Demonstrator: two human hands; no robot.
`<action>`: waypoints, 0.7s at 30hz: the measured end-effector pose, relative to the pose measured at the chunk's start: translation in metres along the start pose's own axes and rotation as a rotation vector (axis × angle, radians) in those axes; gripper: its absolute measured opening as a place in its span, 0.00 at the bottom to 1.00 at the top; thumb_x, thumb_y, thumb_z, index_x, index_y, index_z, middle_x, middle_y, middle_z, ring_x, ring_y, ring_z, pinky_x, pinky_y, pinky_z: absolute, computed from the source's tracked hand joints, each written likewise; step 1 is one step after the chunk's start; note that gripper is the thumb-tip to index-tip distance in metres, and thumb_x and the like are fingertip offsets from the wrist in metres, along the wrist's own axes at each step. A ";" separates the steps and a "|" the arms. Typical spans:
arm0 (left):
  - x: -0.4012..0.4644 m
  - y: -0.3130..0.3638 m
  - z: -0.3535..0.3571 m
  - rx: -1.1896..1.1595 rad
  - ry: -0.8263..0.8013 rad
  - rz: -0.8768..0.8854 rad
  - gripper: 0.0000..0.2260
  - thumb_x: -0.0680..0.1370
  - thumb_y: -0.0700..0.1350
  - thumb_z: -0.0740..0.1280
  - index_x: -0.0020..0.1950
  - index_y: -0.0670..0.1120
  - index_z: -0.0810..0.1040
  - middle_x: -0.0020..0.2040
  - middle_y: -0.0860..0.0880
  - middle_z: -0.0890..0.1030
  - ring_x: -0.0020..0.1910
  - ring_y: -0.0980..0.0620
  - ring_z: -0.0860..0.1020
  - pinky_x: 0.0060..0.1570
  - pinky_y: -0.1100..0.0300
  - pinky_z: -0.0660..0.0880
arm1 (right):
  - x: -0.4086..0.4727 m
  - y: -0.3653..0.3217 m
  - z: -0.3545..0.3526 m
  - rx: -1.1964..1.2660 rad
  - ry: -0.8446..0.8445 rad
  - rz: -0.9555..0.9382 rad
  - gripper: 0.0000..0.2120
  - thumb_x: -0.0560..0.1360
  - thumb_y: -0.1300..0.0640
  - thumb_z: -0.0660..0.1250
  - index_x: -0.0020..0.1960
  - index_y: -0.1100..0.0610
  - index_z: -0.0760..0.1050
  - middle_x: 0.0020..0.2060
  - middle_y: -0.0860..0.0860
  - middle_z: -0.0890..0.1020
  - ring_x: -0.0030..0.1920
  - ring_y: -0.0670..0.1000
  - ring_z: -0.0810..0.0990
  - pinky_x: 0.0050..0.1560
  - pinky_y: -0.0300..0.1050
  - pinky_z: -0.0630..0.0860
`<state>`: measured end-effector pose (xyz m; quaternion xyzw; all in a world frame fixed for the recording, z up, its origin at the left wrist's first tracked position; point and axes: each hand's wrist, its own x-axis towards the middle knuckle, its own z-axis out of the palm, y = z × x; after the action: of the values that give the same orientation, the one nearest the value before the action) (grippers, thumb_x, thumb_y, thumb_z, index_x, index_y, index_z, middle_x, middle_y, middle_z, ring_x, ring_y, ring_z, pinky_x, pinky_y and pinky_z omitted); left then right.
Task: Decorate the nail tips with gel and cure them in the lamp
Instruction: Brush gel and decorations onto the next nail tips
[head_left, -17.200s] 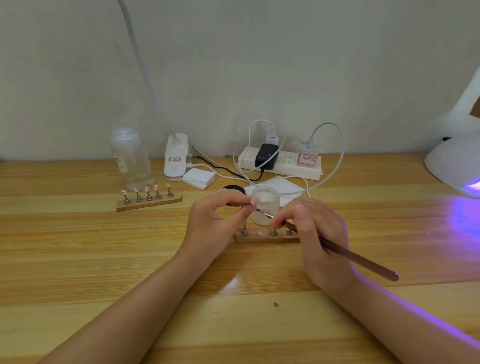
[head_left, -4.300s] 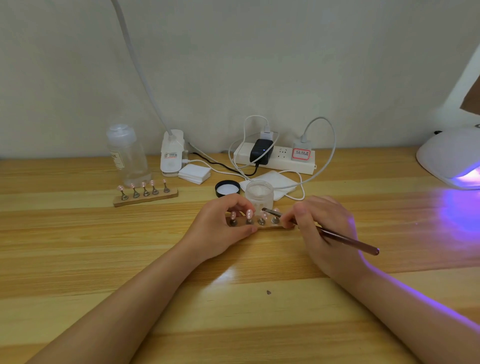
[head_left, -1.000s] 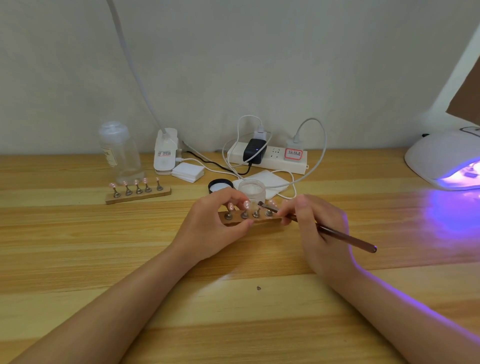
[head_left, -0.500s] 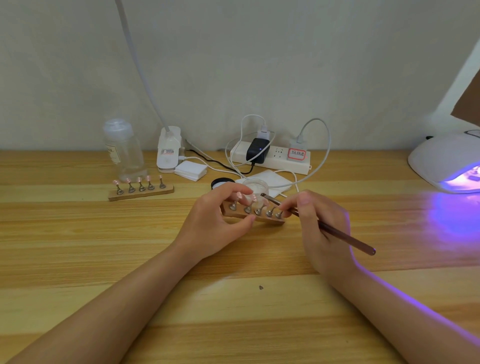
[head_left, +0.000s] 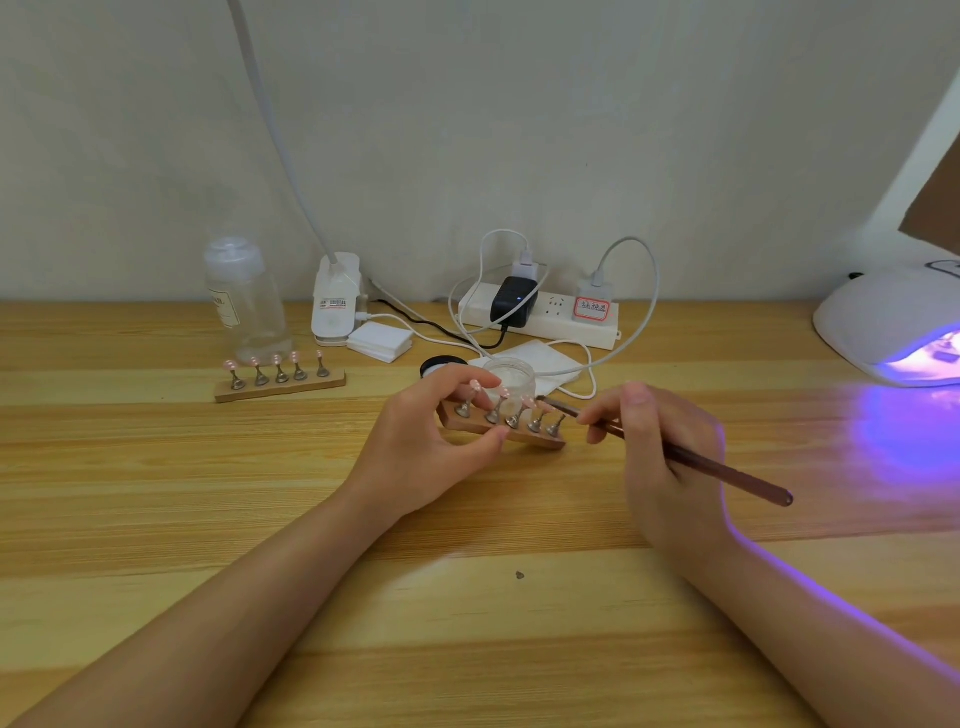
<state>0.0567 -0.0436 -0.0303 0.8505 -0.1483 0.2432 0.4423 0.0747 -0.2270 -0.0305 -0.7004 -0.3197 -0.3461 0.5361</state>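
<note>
Between left hand's (head_left: 421, 441) pinching fingers, tilted wooden holder (head_left: 501, 430) with pink-tipped metal pegs; right hand (head_left: 657, 452) pinching brush (head_left: 675, 454).

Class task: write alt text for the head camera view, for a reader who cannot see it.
A left hand holds a wooden nail-tip stand tilted above a wooden table while the right hand points a brush at its tips. A glowing purple curing lamp sits at far right.

Both forearms are bare to the near edge, with no sleeve, watch or ring showing. The left hand (head_left: 421, 441) and right hand (head_left: 660, 457) wear no gloves; fingernails look short and unpainted.
</note>
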 end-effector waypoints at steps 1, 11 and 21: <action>0.000 0.000 0.000 0.002 -0.003 0.000 0.17 0.68 0.40 0.74 0.53 0.51 0.75 0.42 0.56 0.78 0.43 0.65 0.75 0.42 0.76 0.68 | 0.000 0.000 0.001 -0.029 -0.025 0.003 0.21 0.78 0.57 0.52 0.34 0.61 0.78 0.27 0.51 0.77 0.31 0.46 0.76 0.33 0.46 0.72; 0.001 0.000 -0.002 0.001 -0.005 -0.006 0.17 0.68 0.40 0.74 0.52 0.52 0.75 0.42 0.56 0.79 0.44 0.62 0.75 0.42 0.76 0.69 | -0.001 0.001 0.004 -0.090 -0.079 0.042 0.22 0.78 0.53 0.52 0.36 0.61 0.79 0.30 0.47 0.79 0.33 0.47 0.78 0.36 0.51 0.75; 0.001 0.001 -0.001 0.002 0.003 -0.004 0.16 0.68 0.40 0.74 0.52 0.51 0.76 0.42 0.56 0.79 0.43 0.62 0.76 0.43 0.76 0.69 | 0.000 0.002 0.001 -0.056 -0.037 0.050 0.22 0.78 0.54 0.51 0.36 0.60 0.78 0.29 0.47 0.78 0.34 0.44 0.77 0.35 0.44 0.73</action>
<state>0.0569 -0.0432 -0.0289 0.8507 -0.1458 0.2436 0.4423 0.0765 -0.2266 -0.0323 -0.7292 -0.3022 -0.3281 0.5190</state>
